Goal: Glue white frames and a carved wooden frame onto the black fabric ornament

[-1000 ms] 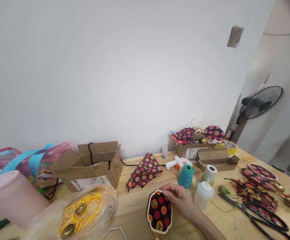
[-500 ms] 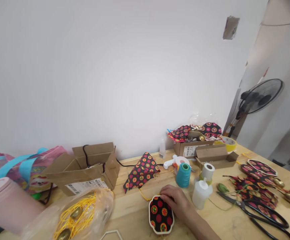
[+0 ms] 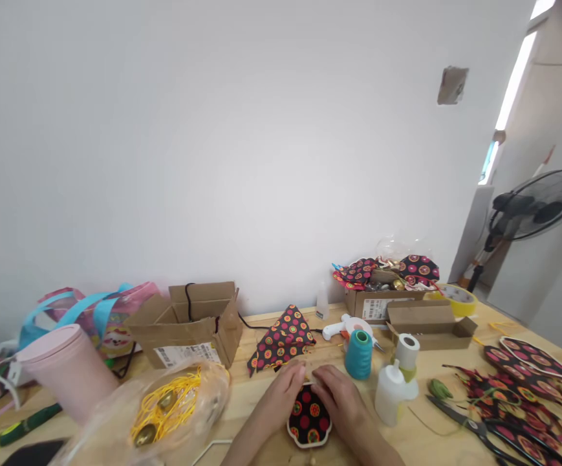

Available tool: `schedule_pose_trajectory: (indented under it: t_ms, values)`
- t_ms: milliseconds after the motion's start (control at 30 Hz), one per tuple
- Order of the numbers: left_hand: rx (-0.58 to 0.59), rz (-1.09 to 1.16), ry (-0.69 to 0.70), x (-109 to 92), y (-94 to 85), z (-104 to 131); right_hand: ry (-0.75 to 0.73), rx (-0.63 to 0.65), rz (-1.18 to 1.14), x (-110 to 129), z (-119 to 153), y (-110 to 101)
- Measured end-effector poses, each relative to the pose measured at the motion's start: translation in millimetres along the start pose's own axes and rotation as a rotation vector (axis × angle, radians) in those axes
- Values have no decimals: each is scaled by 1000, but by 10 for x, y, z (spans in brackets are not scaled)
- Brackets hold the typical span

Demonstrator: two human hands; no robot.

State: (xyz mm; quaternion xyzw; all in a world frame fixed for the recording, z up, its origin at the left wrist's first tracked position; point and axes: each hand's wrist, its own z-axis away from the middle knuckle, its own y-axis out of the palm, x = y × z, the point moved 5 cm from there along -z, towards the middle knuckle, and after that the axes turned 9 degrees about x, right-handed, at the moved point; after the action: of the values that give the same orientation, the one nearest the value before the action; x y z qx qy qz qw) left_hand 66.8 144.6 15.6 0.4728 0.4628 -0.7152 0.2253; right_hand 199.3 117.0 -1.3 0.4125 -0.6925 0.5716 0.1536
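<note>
At the near side of a wooden table (image 3: 246, 396), a white-rimmed patterned piece (image 3: 308, 421) is flanked along its far edge by the left hand (image 3: 283, 391) and the right hand (image 3: 341, 398), the fingers of each held close together; whether it is pinched cannot be told. Space to the left is taken up by a clear bag of yellow strings (image 3: 176, 408), to the right by a white bottle (image 3: 389, 398), a teal spool (image 3: 359, 356) and black scissors (image 3: 477, 427); the far side is crowded by a folded patterned cloth (image 3: 285, 340). Half a second earlier, the piece was touched by the right hand alone; the left hand has since been brought in. The pale tabletop is backed by a white wall (image 3: 261, 162), with a standing fan (image 3: 518, 210) seen at far right.
</note>
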Motion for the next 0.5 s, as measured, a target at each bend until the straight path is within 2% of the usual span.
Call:
schedule_pose_trajectory:
  t_ms: [133, 233, 300, 400, 500]
  values:
    - [48, -24, 57, -59, -75, -243, 33, -25, 87, -96, 252, 174]
    - [63, -37, 84, -128, -145, -411, -98, 113, 217, -89, 351, 423]
    - [66, -40, 88, -188, -198, -473, -150, 140, 239, -71, 355, 471]
    - [32, -36, 82, -297, -252, -399, -180, 48, 111, -22, 338, 302]
    - [-56, 12, 72, -407, -152, -82, -160, -19, -77, 41, 422, 78]
